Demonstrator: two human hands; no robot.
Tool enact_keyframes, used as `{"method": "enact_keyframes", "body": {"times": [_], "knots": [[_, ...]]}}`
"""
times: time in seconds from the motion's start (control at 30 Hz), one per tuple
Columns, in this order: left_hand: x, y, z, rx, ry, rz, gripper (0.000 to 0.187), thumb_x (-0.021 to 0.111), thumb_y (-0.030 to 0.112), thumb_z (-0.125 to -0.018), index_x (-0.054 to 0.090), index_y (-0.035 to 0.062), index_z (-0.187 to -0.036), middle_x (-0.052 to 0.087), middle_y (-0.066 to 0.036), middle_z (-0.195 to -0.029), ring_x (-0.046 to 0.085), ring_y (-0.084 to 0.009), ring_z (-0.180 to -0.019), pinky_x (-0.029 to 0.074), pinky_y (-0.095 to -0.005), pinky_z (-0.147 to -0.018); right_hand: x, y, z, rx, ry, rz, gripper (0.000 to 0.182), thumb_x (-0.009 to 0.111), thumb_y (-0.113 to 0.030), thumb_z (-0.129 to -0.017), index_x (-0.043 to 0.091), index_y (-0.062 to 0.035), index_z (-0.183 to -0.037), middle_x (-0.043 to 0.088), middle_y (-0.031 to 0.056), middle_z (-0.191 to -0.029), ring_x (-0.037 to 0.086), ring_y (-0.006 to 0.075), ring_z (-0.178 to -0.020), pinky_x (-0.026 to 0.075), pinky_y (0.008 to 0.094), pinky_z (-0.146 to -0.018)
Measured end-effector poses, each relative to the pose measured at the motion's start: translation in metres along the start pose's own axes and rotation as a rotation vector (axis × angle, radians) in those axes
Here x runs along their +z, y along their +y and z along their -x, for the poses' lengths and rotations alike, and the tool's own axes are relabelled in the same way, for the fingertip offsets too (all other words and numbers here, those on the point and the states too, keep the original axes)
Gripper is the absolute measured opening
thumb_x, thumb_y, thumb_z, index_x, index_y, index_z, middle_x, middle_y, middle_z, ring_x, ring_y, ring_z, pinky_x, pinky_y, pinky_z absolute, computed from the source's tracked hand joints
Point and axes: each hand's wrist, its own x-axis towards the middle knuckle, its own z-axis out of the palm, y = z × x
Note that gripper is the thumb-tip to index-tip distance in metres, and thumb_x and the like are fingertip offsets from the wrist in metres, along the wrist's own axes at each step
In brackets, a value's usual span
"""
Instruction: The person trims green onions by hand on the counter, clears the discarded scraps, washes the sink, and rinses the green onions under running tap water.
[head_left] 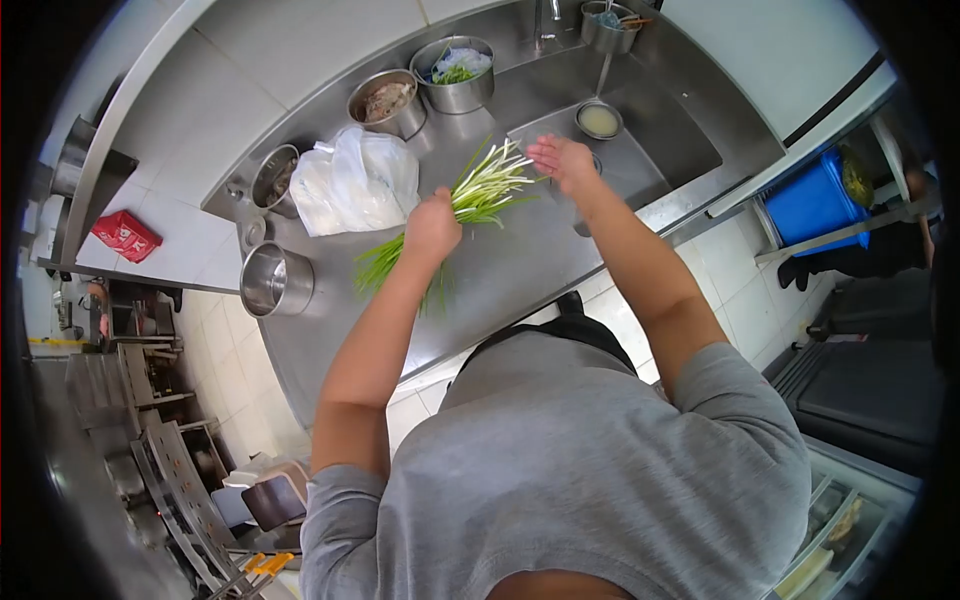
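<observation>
The left hand [432, 228] is clenched around one bunch of green onions [470, 200], gripping it near mid-length above the steel bench [500, 290]. The bunch's long axis runs diagonally: the green leaf tips trail below and to the near-left of this hand, while the white stalk ends fan out beyond it, up and to the right, toward the right hand [562, 160]. The right hand is flat and released, fingers extended, and lies at the white ends; whether it touches them or hovers just clear cannot be told. The left hand is therefore the holding hand, and the right hand is the one nearer to the white ends. Directly beyond the right hand lies the sink basin [680, 140], with one small bowl of pale liquid [599, 119] in it. Beyond and to the left of the left hand sit one white plastic bag [355, 180] and four round steel containers: one with greens [455, 72], one with a brownish content [386, 102], one partly behind the bag [275, 178], and one empty pot [275, 280] nearest the bench edge. A fifth container with utensils [608, 25] stands at the far rim by the tap.
</observation>
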Motion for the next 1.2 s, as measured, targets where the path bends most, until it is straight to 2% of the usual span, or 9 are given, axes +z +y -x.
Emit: {"method": "enact_keyframes", "body": {"times": [0.13, 0.33, 0.43, 0.53, 0.63, 0.77, 0.97, 1.07, 1.2], "knots": [[0.031, 0.001, -0.021, -0.139, -0.286, 0.030, 0.053, 0.066, 0.016, -0.073, 0.044, 0.0004, -0.118, 0.057, -0.028, -0.110, 0.057, -0.0392, -0.103, 0.046, -0.0515, -0.087, -0.023, 0.006, -0.004, 0.003, 0.027, 0.350, 0.032, 0.056, -0.021, -0.085, 0.056, -0.0065, -0.113, 0.063, 0.0086, -0.107, 0.058, 0.0195, -0.101, 0.044, 0.0339, -0.085], [0.043, -0.011, -0.022, -0.220, -0.356, -0.061, 0.102, 0.069, 0.053, -0.072, 0.015, 0.0073, -0.146, 0.017, -0.020, -0.149, 0.014, -0.0371, -0.139, 0.014, -0.0654, -0.104, -0.101, -0.004, -0.038, 0.050, 0.051, 0.515, 0.036, 0.066, -0.023, -0.078, 0.059, -0.0095, -0.110, 0.063, 0.0042, -0.102, 0.057, 0.0167, -0.096, 0.043, 0.0351, -0.079], [0.091, -0.022, -0.004, -0.118, -0.026, -0.101, 0.095, 0.060, 0.056, -0.078, 0.016, 0.0075, -0.146, 0.018, -0.017, -0.150, 0.013, -0.0363, -0.139, 0.010, -0.0622, -0.107, -0.133, -0.027, -0.068, 0.126, 0.024, 0.609, 0.034, 0.063, -0.023, -0.081, 0.060, -0.0100, -0.112, 0.065, 0.0046, -0.102, 0.058, 0.0156, -0.098, 0.044, 0.0341, -0.082], [0.117, 0.006, 0.032, -0.127, -0.182, -0.104, 0.090, 0.053, 0.058, -0.082, 0.016, 0.0069, -0.146, 0.011, -0.017, -0.152, 0.007, -0.0355, -0.141, 0.005, -0.0606, -0.108, -0.157, -0.045, -0.115, 0.102, 0.055, 0.730, 0.033, 0.062, -0.022, -0.082, 0.060, -0.0080, -0.111, 0.065, 0.0052, -0.099, 0.059, 0.0149, -0.095, 0.045, 0.0314, -0.078], [0.118, 0.037, 0.045, -0.254, -0.281, -0.139, 0.089, 0.050, 0.059, -0.083, 0.017, 0.0055, -0.146, 0.005, -0.017, -0.153, 0.002, -0.0344, -0.141, 0.004, -0.0587, -0.109, -0.183, -0.054, -0.185, -0.107, -0.009, 1.022, 0.036, 0.064, -0.020, -0.080, 0.059, -0.0059, -0.113, 0.065, 0.0076, -0.093, 0.060, 0.0156, -0.091, 0.046, 0.0325, -0.077], [0.121, 0.053, 0.049, -0.316, -0.262, -0.171, 0.083, 0.051, 0.054, -0.085, 0.021, 0.0056, -0.145, 0.005, -0.017, -0.153, 0.003, -0.0334, -0.141, 0.003, -0.0556, -0.110, -0.173, -0.085, -0.278, -0.442, -0.072, 1.605, 0.050, 0.067, -0.017, -0.076, 0.053, -0.0014, -0.121, 0.055, 0.0202, -0.121, 0.051, 0.0350, -0.113, 0.042, 0.0410, -0.095], [0.104, 0.061, 0.031, -0.532, -0.025, -0.045, 0.058, 0.051, 0.038, -0.089, 0.037, 0.0111, -0.138, 0.018, -0.010, -0.152, 0.013, -0.0288, -0.141, 0.007, -0.0557, -0.110, -0.099, -0.143, -0.361, -0.983, -0.126, 1.703, 0.071, 0.064, -0.020, -0.077, 0.032, -0.0019, -0.138, 0.027, 0.0199, -0.145, 0.029, 0.0388, -0.132, 0.030, 0.0434, -0.107], [0.111, 0.060, 0.009, -0.670, 0.058, -0.099, 0.056, 0.047, 0.038, -0.091, 0.034, 0.0138, -0.140, 0.017, -0.010, -0.152, 0.013, -0.0290, -0.141, 0.008, -0.0549, -0.111, -0.112, -0.118, -0.417, -0.939, -0.316, 2.129, 0.072, 0.064, -0.019, -0.076, 0.032, -0.0017, -0.138, 0.019, 0.0224, -0.148, 0.020, 0.0381, -0.136, 0.026, 0.0446, -0.109], [0.155, 0.049, 0.004, -0.850, 0.162, -0.153, 0.063, 0.043, 0.044, -0.091, 0.025, 0.0158, -0.145, 0.015, -0.011, -0.152, 0.011, -0.0294, -0.141, 0.007, -0.0545, -0.111, -0.102, -0.110, -0.400, -0.524, -0.429, 2.399, 0.069, 0.066, -0.023, -0.075, 0.040, -0.0019, -0.135, 0.008, 0.0199, -0.151, 0.011, 0.0362, -0.139, 0.022, 0.0440, -0.111]]}}
